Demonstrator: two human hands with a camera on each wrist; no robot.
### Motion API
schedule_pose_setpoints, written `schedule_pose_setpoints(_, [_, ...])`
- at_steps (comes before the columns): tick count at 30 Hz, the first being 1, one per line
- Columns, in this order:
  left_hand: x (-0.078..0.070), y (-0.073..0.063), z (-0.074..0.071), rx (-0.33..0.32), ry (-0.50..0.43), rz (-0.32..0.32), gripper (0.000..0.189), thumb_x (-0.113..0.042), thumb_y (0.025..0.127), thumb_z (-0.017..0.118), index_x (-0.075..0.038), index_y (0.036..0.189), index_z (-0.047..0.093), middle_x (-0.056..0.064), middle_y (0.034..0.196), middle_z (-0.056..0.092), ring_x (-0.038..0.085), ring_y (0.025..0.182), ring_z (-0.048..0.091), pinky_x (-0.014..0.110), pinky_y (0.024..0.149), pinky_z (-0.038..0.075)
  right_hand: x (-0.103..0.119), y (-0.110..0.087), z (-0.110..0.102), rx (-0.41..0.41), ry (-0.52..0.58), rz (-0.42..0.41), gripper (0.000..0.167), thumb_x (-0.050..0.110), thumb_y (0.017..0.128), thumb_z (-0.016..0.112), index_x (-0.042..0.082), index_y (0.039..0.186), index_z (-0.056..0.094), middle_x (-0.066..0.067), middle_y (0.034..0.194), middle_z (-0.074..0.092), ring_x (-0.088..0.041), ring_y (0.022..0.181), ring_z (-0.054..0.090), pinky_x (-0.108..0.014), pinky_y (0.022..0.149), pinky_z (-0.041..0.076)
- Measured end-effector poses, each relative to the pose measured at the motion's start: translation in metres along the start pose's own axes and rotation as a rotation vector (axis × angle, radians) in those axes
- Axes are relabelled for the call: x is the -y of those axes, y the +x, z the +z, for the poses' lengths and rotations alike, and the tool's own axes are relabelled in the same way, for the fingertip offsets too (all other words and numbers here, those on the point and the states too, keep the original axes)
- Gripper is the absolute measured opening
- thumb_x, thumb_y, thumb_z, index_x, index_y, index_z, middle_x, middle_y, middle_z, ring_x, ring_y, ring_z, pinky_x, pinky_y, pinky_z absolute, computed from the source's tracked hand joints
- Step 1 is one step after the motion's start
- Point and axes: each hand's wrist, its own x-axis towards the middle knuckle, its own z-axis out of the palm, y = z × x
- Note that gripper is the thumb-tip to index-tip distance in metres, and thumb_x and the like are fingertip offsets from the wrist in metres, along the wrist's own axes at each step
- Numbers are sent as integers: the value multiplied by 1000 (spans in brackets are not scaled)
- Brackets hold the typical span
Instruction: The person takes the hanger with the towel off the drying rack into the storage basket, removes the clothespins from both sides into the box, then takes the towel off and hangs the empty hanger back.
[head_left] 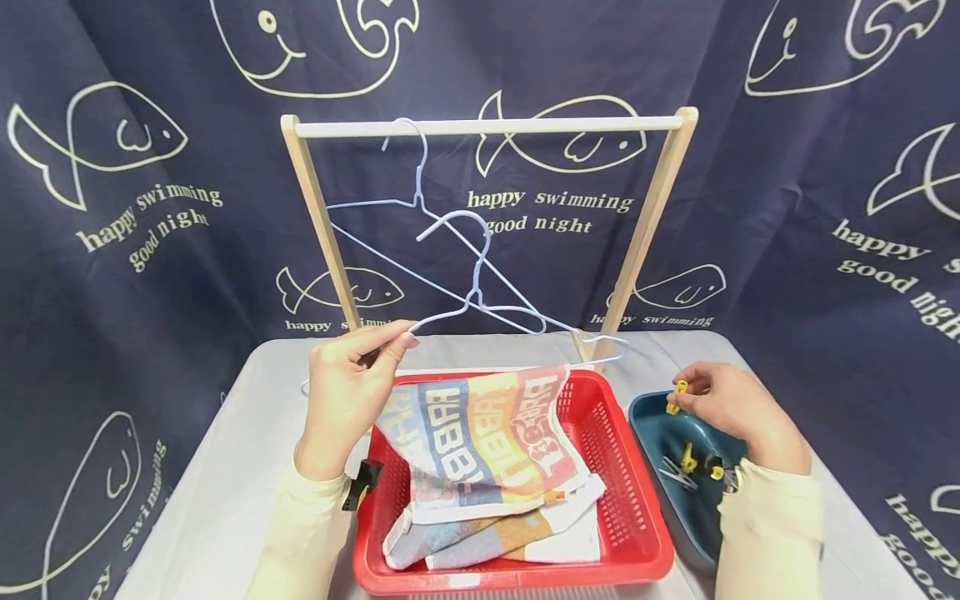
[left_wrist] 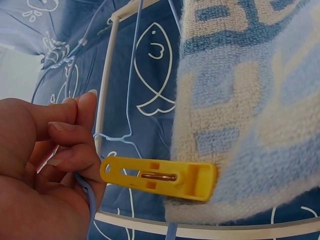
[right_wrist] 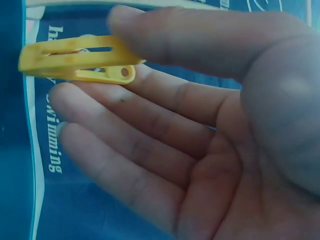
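My left hand (head_left: 348, 387) pinches one arm of a light blue clothes hanger (head_left: 478, 275) above the basket. A colourful lettered towel (head_left: 487, 442) hangs below this hanger, its lower part reaching into the red basket (head_left: 633, 533). In the left wrist view, a yellow clothespin (left_wrist: 160, 178) grips the towel's edge beside my left hand. Over the rim of a teal container (head_left: 693, 521), my right hand (head_left: 738, 408) pinches another yellow clothespin (head_left: 677, 397) between thumb and index finger. The right wrist view has its other fingers extended beneath that clothespin (right_wrist: 75, 57).
A second light blue hanger (head_left: 422, 171) hangs on the white bar (head_left: 555, 126) of a wooden-legged rack behind the basket. Several clothespins (head_left: 688, 458) lie in the teal container. More folded cloth (head_left: 487, 546) lies in the basket. A dark fish-print curtain (head_left: 187, 275) stands behind the table.
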Motion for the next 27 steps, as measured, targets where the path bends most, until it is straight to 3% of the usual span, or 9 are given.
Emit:
schedule_pose_setpoints(5, [-1,1,0,4,-1,14,20,-4,90,79,-15,106,84,-1,87,79,7,66,61,15,56,45,6,0,3,-40,-28,-11,37,30,90,77,1,111,70,-13,94,74,-26,83,67,-43,73,55])
schedule_pose_setpoints(15, [0,0,-1,15,-3,27,19,-4,90,80,-15,105,84,0,87,78,7,66,60,16,55,43,4,-4,13,-66,-64,-47,32,27,88,79,1,103,69,-8,86,73,-24,77,64,-46,73,54])
schedule_pose_setpoints(21, [1,0,-1,17,9,22,19,-5,90,79,-16,105,84,-2,86,78,7,64,59,18,53,43,-6,-11,26,-41,-63,-66,27,26,87,81,4,98,69,-3,83,72,-19,74,64,-40,69,52])
schedule_pose_setpoints(27, [-1,2,-1,6,20,43,19,-4,89,80,-16,104,84,-5,84,77,7,62,57,16,53,41,-10,-13,28,9,-55,-39,36,25,87,80,0,110,69,-7,92,74,-23,83,68,-44,74,55])
